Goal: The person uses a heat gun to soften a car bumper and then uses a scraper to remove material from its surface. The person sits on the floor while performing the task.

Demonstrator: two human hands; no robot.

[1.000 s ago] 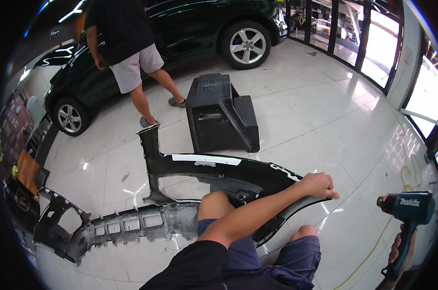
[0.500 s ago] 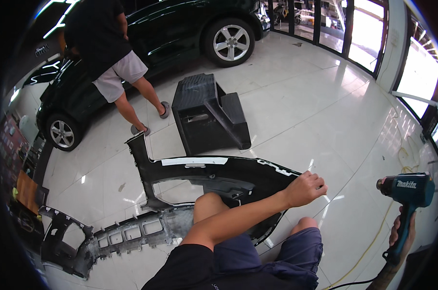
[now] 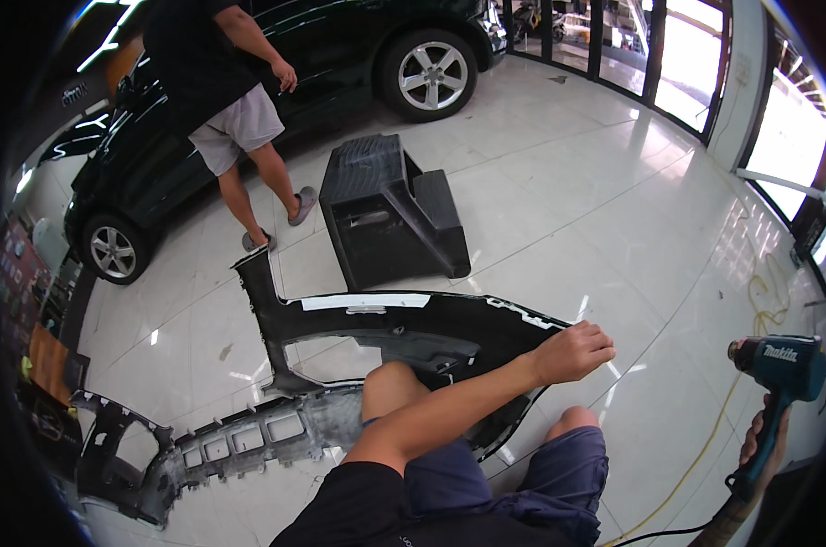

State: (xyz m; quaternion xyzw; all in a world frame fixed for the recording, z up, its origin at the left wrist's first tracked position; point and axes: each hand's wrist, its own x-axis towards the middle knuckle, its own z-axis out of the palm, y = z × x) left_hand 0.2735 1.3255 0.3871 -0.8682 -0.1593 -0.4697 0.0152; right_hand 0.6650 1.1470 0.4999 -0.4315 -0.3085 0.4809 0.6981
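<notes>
A black car bumper cover (image 3: 431, 319) lies across the floor in front of me and bends off to the left, its inner side showing. My left hand (image 3: 572, 353) is closed at its right end, with the fingers curled around the edge. Out at the far right, my right hand (image 3: 764, 444) grips the handle of a teal heat gun (image 3: 782, 365). The gun's nozzle points left, well apart from the bumper cover. From the base of its handle a black cord runs toward the lower edge.
Beyond the bumper cover stands a black plastic step stool (image 3: 385, 214). Another person (image 3: 235, 118) in a dark shirt and light shorts is beside a dark car (image 3: 331, 64). A yellow cord (image 3: 696, 474) trails over the tiled floor at right. Glass doors (image 3: 632, 55) line the back right.
The heat gun in my right hand has shifted right and slightly down. My left hand stays on the bumper cover's edge. The other person has stepped right, one arm swung out.
</notes>
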